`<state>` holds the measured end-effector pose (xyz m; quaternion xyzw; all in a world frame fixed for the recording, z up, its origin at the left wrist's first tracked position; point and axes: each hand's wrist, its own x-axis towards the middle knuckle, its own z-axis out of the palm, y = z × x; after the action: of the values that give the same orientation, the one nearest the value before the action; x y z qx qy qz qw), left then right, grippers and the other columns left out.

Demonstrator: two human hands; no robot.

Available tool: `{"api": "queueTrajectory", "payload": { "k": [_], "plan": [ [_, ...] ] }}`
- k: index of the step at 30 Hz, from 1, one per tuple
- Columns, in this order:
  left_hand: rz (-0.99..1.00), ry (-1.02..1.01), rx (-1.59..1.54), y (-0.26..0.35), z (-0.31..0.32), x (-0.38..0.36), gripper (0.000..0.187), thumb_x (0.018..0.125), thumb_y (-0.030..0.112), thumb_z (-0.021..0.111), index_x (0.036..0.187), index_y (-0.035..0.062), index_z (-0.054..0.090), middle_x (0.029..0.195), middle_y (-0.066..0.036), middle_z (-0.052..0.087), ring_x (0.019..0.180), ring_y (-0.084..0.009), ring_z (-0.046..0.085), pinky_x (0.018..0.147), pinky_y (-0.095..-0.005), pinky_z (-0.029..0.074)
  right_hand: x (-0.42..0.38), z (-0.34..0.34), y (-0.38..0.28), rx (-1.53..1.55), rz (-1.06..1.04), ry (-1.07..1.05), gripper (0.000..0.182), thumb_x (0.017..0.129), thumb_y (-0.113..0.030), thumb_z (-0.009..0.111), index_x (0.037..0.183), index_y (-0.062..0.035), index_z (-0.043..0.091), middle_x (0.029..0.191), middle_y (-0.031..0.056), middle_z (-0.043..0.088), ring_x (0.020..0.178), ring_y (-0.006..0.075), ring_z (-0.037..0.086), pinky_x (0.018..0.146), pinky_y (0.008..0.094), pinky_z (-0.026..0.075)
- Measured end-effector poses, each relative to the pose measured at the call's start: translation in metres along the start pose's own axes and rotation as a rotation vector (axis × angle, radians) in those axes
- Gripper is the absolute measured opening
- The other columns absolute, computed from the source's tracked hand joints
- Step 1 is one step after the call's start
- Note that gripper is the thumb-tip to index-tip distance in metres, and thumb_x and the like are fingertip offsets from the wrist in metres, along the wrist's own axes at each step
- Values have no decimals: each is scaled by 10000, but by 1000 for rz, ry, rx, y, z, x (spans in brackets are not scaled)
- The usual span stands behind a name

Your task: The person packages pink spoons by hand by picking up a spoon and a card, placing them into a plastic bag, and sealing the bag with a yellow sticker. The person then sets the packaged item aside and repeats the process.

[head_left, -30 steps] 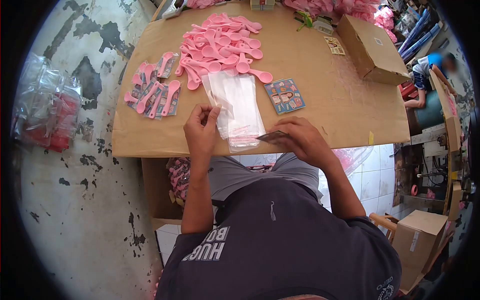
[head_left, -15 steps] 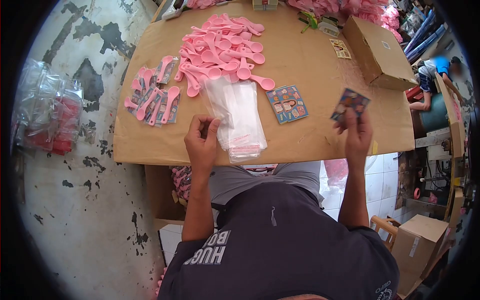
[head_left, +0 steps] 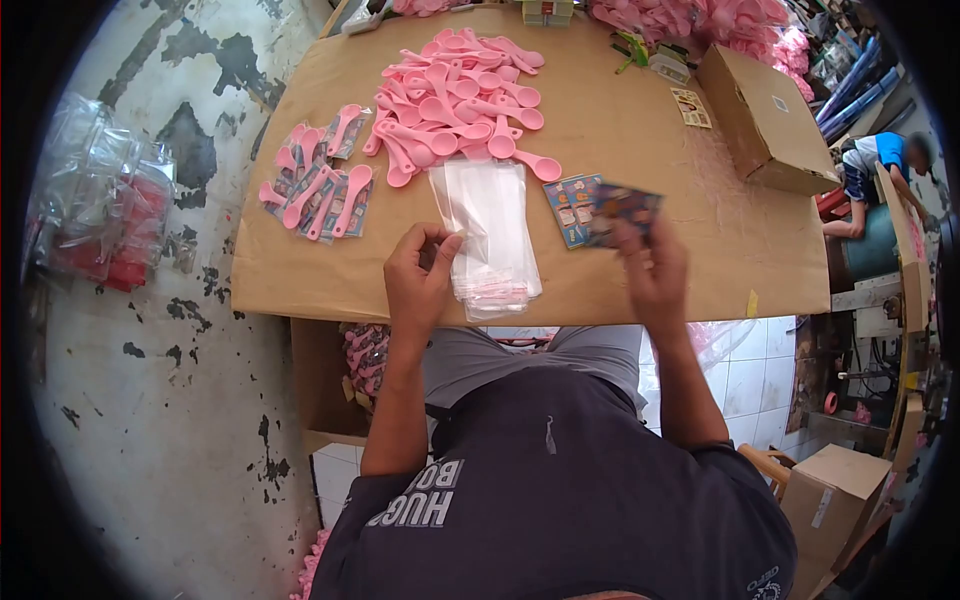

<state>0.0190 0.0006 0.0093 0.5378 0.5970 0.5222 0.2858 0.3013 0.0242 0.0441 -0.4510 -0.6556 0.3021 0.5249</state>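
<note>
My left hand [head_left: 420, 275] is closed in a pinch at the left edge of a clear plastic bag [head_left: 468, 215], which lies on a stack of similar bags. Between the fingers of my right hand [head_left: 655, 270] is a dark printed card [head_left: 628, 208], slightly blurred by motion. That card partly covers the right side of a stack of blue printed cards [head_left: 570, 205] on the table. Behind the bags rises a heap of pink measuring spoons [head_left: 455, 95]. To the left lie several bagged pink spoons with cards [head_left: 318, 190].
Brown paper covers the table [head_left: 720, 240]. A cardboard box [head_left: 765, 125] stands at its right edge, near a yellowish card [head_left: 691, 108] and a green tool [head_left: 631, 52]. Plastic-wrapped packs [head_left: 100, 200] sit at far left. Another person [head_left: 880, 165] is bent over at the right.
My right hand has moved left with its card, from the table's right side to the card stack. My left hand has shifted slightly right and down, and the lifted bag lies flatter.
</note>
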Motion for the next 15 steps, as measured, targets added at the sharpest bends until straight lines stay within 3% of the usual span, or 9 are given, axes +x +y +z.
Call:
{"api": "queueTrajectory", "payload": {
  "k": [2, 3, 5, 6, 8, 11, 14, 15],
  "plan": [
    [37, 29, 41, 2, 2, 2, 190, 941, 154, 748, 913, -15, 665, 785, -12, 625, 657, -68, 519, 603, -254, 436, -8, 25, -9, 171, 134, -183, 209, 1035, -114, 594, 1195, 19, 612, 867, 73, 711, 712, 125, 661, 625, 308, 519],
    [72, 39, 102, 2, 2, 3, 185, 933, 146, 750, 907, -17, 668, 785, -19, 600, 643, -80, 501, 596, -264, 432, -7, 33, -17, 159, 175, -280, 186, 1027, -115, 603, 1162, 11, 594, 845, 120, 714, 647, 209, 678, 581, 345, 513],
    [113, 41, 172, 2, 1, 3, 179, 925, 139, 752, 900, -19, 672, 786, -25, 576, 628, -93, 483, 589, -273, 428, -4, 54, -16, 50, -31, -321, 168, 1019, -161, 616, 1086, -15, 565, 823, 174, 697, 626, 332, 671, 543, 415, 502],
    [92, 40, 154, 0, 2, 2, 177, 924, 132, 748, 893, -20, 663, 781, -30, 559, 624, -98, 478, 588, -273, 428, -5, 60, -14, 55, -33, -311, 168, 1019, -161, 616, 1086, -15, 565, 823, 174, 697, 626, 332, 671, 543, 415, 502],
    [79, 42, 136, -1, 3, 3, 175, 924, 124, 744, 886, -21, 654, 776, -35, 543, 619, -104, 473, 587, -273, 427, -3, 68, -11, -265, -153, -352, 211, 1021, -238, 610, 1009, -47, 521, 788, 202, 669, 659, 407, 648, 551, 482, 485],
    [64, 96, 155, -3, 1, 3, 201, 944, 139, 732, 868, -17, 628, 808, -29, 589, 640, -101, 503, 585, -273, 428, -1, 68, -11, -352, -94, -358, 239, 1034, -285, 584, 993, -62, 509, 724, 174, 654, 647, 395, 653, 552, 506, 471],
    [27, 177, 25, -13, -1, 2, 201, 1009, 169, 668, 967, -8, 583, 902, -52, 667, 658, -103, 534, 582, -257, 422, -2, 68, -6, -344, -73, -337, 263, 1037, -311, 574, 985, -64, 499, 698, 181, 645, 646, 402, 647, 549, 501, 470],
    [25, 189, -176, -16, -2, 5, 194, 1039, 180, 624, 1044, 3, 546, 954, -81, 689, 717, -123, 595, 604, -258, 458, -1, 67, -4, -347, -78, -338, 263, 1037, -311, 574, 985, -64, 499, 698, 181, 645, 646, 402, 647, 549, 501, 470]
  ]
}}
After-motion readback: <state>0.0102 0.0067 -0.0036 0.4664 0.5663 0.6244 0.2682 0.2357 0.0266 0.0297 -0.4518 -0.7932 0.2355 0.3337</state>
